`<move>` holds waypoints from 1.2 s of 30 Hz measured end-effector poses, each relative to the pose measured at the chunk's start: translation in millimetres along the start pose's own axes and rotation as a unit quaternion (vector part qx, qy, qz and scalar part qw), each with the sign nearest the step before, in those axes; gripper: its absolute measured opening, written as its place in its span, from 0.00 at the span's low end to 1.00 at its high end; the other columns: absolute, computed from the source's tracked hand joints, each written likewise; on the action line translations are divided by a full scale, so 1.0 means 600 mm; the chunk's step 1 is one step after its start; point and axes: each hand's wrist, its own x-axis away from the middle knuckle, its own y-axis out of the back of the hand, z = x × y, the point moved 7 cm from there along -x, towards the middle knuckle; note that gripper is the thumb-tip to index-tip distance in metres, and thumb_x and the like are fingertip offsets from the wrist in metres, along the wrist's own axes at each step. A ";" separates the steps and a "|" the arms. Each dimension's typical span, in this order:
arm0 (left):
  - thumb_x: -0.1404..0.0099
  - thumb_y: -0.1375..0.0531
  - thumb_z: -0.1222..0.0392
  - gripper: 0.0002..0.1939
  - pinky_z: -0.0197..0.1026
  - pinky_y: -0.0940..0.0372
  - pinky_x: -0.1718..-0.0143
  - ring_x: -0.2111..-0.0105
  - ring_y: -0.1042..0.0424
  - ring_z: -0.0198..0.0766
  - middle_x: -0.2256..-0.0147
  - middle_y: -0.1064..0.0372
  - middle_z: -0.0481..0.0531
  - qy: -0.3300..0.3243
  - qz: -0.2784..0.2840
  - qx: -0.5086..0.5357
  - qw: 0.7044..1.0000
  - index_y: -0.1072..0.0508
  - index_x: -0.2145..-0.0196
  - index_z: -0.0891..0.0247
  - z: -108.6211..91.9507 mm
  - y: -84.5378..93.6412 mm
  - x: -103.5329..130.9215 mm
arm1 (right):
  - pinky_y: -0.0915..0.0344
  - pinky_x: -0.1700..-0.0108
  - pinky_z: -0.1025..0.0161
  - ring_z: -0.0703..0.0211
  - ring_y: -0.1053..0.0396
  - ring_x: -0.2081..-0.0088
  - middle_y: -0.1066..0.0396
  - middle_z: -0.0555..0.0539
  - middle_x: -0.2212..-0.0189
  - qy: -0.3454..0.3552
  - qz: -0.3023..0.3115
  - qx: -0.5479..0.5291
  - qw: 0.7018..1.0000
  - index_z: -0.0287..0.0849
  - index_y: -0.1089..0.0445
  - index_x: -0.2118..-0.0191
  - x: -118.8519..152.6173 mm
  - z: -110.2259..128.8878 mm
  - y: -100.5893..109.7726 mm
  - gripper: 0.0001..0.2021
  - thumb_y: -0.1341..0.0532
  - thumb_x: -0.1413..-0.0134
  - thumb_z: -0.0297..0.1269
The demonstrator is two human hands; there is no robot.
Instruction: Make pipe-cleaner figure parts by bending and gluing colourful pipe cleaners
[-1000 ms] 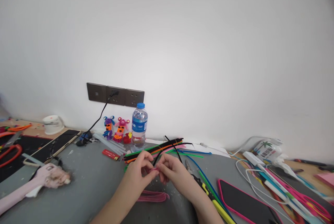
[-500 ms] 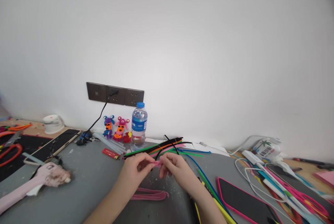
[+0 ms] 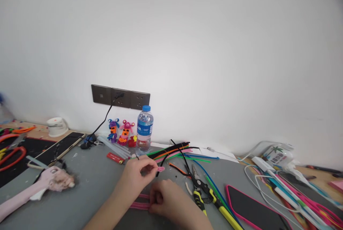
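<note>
My left hand (image 3: 139,173) pinches a small coiled piece of pink pipe cleaner (image 3: 160,169) between thumb and fingertips, above the mat. Lower down and nearer to me, my right hand (image 3: 167,201) has its fingers curled closed at the end of the folded long pink pipe cleaners (image 3: 140,205), which lie on the grey mat (image 3: 91,190); its grip covers their right end. Just right of that hand rest yellow-and-black pliers (image 3: 200,187), jaws pointing away. Behind my hands lies a bundle of coloured pipe cleaners (image 3: 171,150).
A water bottle (image 3: 145,130) stands by the wall beside two small pipe cleaner figures (image 3: 124,133). At left are a pink glue gun (image 3: 40,185) and orange scissors (image 3: 20,156). A pink-edged phone (image 3: 252,206), white cables and pink scissors (image 3: 316,205) lie at right.
My right hand has left the small pink coil and come down toward me onto the folded pink pipe cleaners. The left hand still holds the coil. The pliers are uncovered.
</note>
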 end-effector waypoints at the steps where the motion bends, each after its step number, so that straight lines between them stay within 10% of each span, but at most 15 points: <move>1: 0.42 0.42 0.68 0.08 0.33 0.35 0.71 0.72 0.26 0.38 0.72 0.24 0.50 0.000 -0.001 0.000 1.000 0.24 0.74 0.61 0.000 0.000 0.000 | 0.53 0.77 0.67 0.65 0.44 0.80 0.39 0.55 0.83 0.006 0.007 -0.011 1.000 0.42 0.27 0.79 0.000 -0.003 0.001 0.05 0.34 0.64 0.25; 10: 0.39 0.42 0.65 0.08 0.34 0.36 0.71 0.72 0.26 0.37 0.71 0.23 0.48 -0.011 -0.002 -0.006 1.000 0.22 0.68 0.58 0.008 -0.003 -0.001 | 0.52 0.75 0.68 0.66 0.47 0.77 0.42 0.55 0.81 0.116 0.046 -0.254 0.959 0.40 0.31 0.75 0.026 -0.003 0.079 0.10 0.35 0.50 0.40; 16: 0.40 0.41 0.62 0.06 0.34 0.36 0.73 0.72 0.27 0.38 0.71 0.23 0.50 0.040 0.019 0.071 0.996 0.24 0.70 0.60 0.008 -0.015 0.001 | 0.61 0.79 0.68 0.69 0.60 0.82 0.52 0.60 0.84 0.130 -0.114 -0.432 0.885 0.43 0.38 0.71 0.026 -0.022 0.134 0.19 0.37 0.47 0.54; 20: 0.39 0.42 0.62 0.05 0.34 0.36 0.72 0.71 0.28 0.38 0.70 0.25 0.51 0.052 0.045 0.114 0.991 0.26 0.69 0.62 0.001 -0.024 0.003 | 0.53 0.78 0.70 0.69 0.49 0.83 0.42 0.58 0.86 0.112 -0.189 -0.484 0.847 0.43 0.40 0.71 0.016 -0.044 0.142 0.21 0.35 0.50 0.56; 27: 0.40 0.41 0.62 0.04 0.33 0.42 0.74 0.75 0.35 0.34 0.74 0.31 0.46 0.042 0.158 0.066 0.984 0.27 0.70 0.62 -0.003 -0.059 0.018 | 0.44 0.71 0.69 0.67 0.40 0.78 0.35 0.55 0.82 0.104 -0.168 -0.482 0.853 0.42 0.40 0.75 0.017 -0.042 0.137 0.21 0.31 0.54 0.51; 36: 0.40 0.39 0.60 0.05 0.33 0.46 0.72 0.73 0.36 0.35 0.75 0.33 0.44 0.046 0.167 -0.010 0.985 0.29 0.73 0.61 0.011 -0.065 0.020 | 0.43 0.70 0.67 0.63 0.38 0.75 0.33 0.52 0.78 0.105 -0.166 -0.431 0.881 0.40 0.30 0.72 0.006 -0.047 0.133 0.18 0.30 0.56 0.50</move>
